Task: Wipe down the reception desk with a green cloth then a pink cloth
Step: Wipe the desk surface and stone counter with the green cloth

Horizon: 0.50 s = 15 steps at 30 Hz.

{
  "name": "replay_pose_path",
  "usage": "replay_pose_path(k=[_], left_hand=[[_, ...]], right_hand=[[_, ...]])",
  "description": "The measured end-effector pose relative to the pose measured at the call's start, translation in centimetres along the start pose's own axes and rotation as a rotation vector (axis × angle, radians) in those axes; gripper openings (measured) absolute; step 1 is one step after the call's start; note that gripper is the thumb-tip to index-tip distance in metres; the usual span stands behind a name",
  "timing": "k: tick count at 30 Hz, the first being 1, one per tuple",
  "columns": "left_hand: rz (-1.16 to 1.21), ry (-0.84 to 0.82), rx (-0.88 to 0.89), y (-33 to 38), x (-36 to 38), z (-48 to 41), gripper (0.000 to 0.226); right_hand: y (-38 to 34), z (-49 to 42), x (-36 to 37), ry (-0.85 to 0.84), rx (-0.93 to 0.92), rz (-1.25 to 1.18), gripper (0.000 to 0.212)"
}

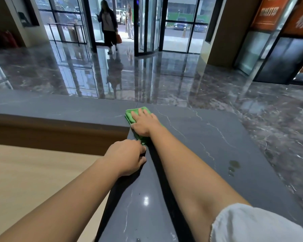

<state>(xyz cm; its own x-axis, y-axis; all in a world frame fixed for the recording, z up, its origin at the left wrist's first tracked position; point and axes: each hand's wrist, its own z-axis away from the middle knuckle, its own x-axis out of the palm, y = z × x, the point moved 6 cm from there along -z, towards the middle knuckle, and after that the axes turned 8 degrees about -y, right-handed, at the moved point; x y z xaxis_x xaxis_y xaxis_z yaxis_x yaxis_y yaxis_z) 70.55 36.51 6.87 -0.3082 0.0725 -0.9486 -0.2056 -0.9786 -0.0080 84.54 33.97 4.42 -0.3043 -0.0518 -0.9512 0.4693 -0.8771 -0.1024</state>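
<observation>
R hand spread flat on green cloth; L hand pinches its near end, desk edge

It was a building lobby: beyond the grey stone reception desk spread a polished marble floor, farther beyond the desk stood glass entrance doors, and orange signboards hung off its right end.

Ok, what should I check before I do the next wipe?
1. Is the right hand flat on the green cloth: ok.
2. Is the green cloth lying on the reception desk: ok.
3. Is the left hand pinching the cloth's near end: cannot tell.
4. Is the desk top free of marks: not ok, wet-looking marks to the right.
5. Is the pink cloth ready: cannot tell, none in view.
</observation>
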Motion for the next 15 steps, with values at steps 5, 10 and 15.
replay_pose_path(k=[5, 10, 15], left_hand=[[0.098, 0.014, 0.087, 0.6, 0.0, -0.5, 0.054], [0.091, -0.055, 0.125, 1.1, 0.2, -1.5, 0.06], [0.116, -0.059, 0.127, 1.1, 0.7, -1.5, 0.06]], right_hand=[[9.0, 1.2, -0.7, 0.045, 0.147, -0.048, 0.06], [20.1, 5.3, -0.7, 0.074, 0.456, -0.14, 0.061], [19.3, 5.1, -1.0, 0.096, 0.582, -0.196, 0.063]])
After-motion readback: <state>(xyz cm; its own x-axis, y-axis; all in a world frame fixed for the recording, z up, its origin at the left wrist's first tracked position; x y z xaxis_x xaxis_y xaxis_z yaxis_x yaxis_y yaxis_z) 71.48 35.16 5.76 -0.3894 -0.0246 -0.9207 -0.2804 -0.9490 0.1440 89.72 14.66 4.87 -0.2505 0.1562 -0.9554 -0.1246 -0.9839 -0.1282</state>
